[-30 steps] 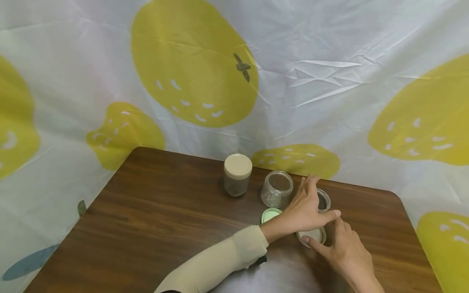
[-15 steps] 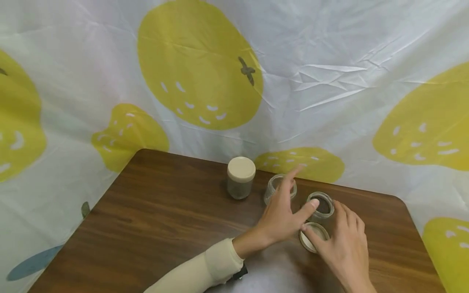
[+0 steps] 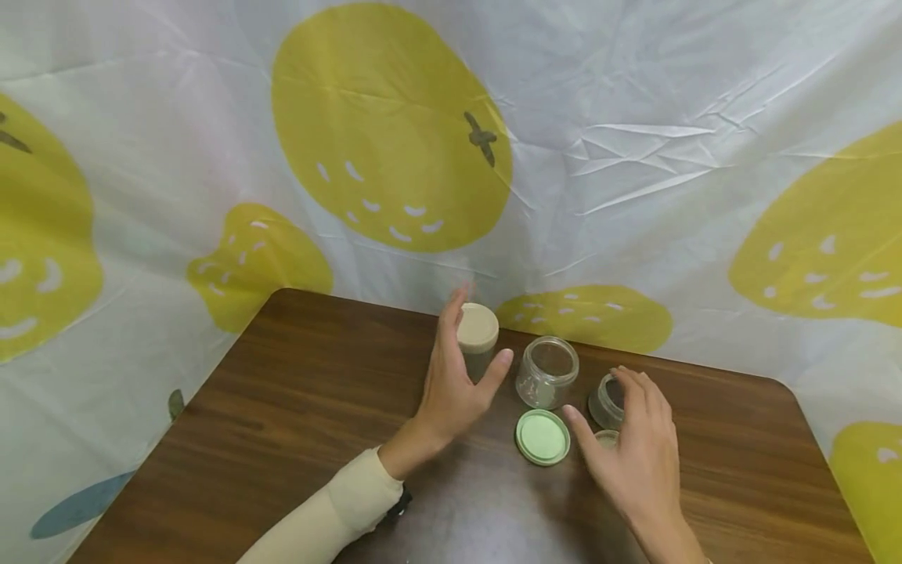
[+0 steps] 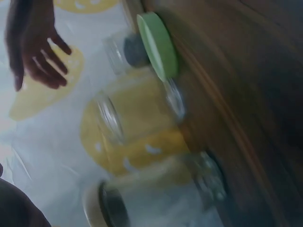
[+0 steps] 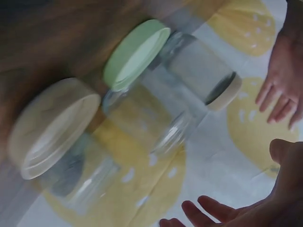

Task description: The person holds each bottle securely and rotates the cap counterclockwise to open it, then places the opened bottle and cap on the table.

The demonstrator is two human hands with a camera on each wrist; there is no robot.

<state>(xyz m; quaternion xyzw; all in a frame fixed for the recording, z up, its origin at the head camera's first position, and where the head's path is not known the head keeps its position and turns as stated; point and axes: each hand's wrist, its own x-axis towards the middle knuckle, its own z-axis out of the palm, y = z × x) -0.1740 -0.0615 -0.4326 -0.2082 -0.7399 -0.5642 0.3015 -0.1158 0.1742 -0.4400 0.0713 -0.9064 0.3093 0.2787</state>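
My left hand (image 3: pixel 451 384), fingers straight and thumb spread, is beside the clear jar with a cream lid (image 3: pixel 479 327), partly hiding it. My right hand (image 3: pixel 634 458) hovers with loosely bent fingers near a small jar (image 3: pixel 603 407) with dark contents, holding nothing. A cream lid (image 5: pixel 54 127), mostly hidden behind that hand in the head view, lies in front of the small jar. Between the hands stands an uncapped clear jar (image 3: pixel 548 372), a green lid (image 3: pixel 543 437) lying in front of it. The left wrist view shows the capped jar (image 4: pixel 165 191) closest.
The brown wooden table (image 3: pixel 282 423) carries all the jars, which stand in a row near its back edge. Behind it hangs a white cloth (image 3: pixel 620 94) with a yellow fruit print. A cream sleeve (image 3: pixel 331 509) covers the left forearm.
My left hand has swung left, from over the right-hand jars to the capped jar, uncovering the clear jar and green lid. My right hand has shifted slightly left and back.
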